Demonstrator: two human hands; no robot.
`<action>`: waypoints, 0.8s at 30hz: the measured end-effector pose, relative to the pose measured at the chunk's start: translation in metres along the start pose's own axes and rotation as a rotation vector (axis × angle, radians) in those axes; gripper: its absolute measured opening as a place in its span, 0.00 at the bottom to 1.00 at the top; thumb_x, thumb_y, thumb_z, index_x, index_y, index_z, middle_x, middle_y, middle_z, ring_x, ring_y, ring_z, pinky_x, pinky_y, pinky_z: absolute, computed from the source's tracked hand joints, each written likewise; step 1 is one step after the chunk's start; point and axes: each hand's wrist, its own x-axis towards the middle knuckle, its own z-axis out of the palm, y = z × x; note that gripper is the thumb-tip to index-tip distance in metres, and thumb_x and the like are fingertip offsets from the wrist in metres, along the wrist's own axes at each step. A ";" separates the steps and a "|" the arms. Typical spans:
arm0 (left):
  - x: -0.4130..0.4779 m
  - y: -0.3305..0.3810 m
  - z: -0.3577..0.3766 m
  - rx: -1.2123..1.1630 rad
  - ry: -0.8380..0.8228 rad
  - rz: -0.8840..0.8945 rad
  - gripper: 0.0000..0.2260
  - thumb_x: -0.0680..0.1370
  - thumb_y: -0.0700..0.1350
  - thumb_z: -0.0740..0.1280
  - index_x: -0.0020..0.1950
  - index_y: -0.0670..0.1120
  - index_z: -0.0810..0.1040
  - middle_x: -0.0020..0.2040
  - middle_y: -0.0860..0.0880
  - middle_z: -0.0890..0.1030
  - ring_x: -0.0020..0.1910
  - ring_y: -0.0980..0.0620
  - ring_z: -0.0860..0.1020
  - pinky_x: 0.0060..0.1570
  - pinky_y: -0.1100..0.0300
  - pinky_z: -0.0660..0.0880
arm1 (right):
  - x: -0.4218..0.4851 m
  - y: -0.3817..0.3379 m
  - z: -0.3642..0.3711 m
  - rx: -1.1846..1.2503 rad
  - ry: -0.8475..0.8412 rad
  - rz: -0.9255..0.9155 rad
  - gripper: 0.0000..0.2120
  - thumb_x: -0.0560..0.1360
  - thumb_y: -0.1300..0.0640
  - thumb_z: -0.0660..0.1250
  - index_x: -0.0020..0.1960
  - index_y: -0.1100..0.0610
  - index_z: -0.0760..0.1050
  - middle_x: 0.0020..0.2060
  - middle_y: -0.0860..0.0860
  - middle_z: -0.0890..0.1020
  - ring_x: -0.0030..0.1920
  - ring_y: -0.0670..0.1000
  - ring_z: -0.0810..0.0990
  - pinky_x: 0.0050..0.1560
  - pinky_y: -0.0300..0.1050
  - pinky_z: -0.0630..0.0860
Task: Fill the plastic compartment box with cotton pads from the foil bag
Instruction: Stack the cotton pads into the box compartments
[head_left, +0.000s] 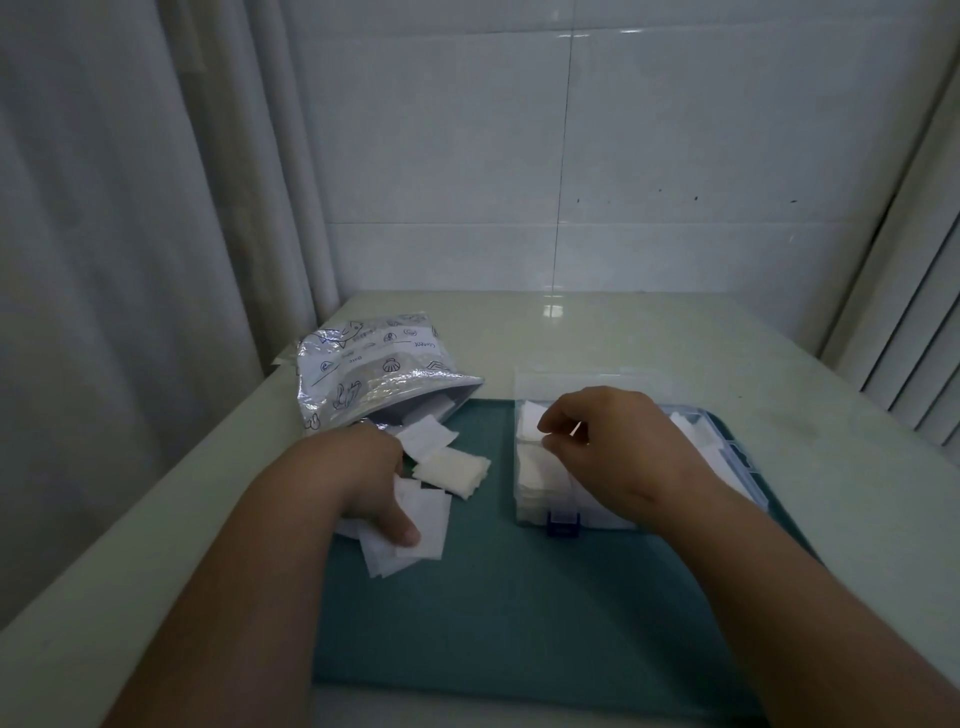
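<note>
A silver foil bag (374, 374) with blue prints lies on its side at the left, mouth open toward the mat. White cotton pads (449, 467) spill from it onto the teal mat (519, 613). My left hand (363, 483) rests on a small heap of these pads, thumb pressing the nearest ones. The clear plastic compartment box (566, 514) with blue latches stands open at the right, with pads stacked in its compartments. Over the box's left compartments, my right hand (613, 447) pinches a white pad between thumb and fingers.
The mat lies on a pale table (779, 374) set against a white tiled wall. A curtain hangs at the left and window blinds stand at the right. The box's lid (592, 382) lies open behind it.
</note>
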 end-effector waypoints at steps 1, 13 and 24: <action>0.000 0.000 0.000 0.005 0.004 0.002 0.33 0.64 0.65 0.76 0.63 0.51 0.75 0.61 0.50 0.74 0.57 0.51 0.75 0.49 0.60 0.71 | 0.000 0.000 0.000 0.001 -0.001 -0.002 0.10 0.78 0.52 0.65 0.58 0.49 0.80 0.51 0.45 0.81 0.47 0.44 0.75 0.49 0.38 0.72; -0.005 0.006 -0.006 -0.281 0.064 0.261 0.19 0.64 0.61 0.77 0.45 0.57 0.72 0.46 0.56 0.76 0.45 0.56 0.74 0.42 0.58 0.71 | 0.000 0.002 0.000 0.042 -0.007 -0.001 0.09 0.78 0.52 0.65 0.57 0.48 0.80 0.49 0.44 0.81 0.48 0.44 0.77 0.49 0.37 0.71; -0.002 0.022 -0.015 -0.928 0.258 0.290 0.13 0.69 0.53 0.77 0.48 0.48 0.83 0.44 0.47 0.85 0.46 0.47 0.82 0.43 0.54 0.77 | 0.001 0.006 -0.007 0.541 -0.017 0.073 0.08 0.79 0.51 0.63 0.47 0.50 0.80 0.39 0.45 0.84 0.39 0.43 0.82 0.42 0.39 0.80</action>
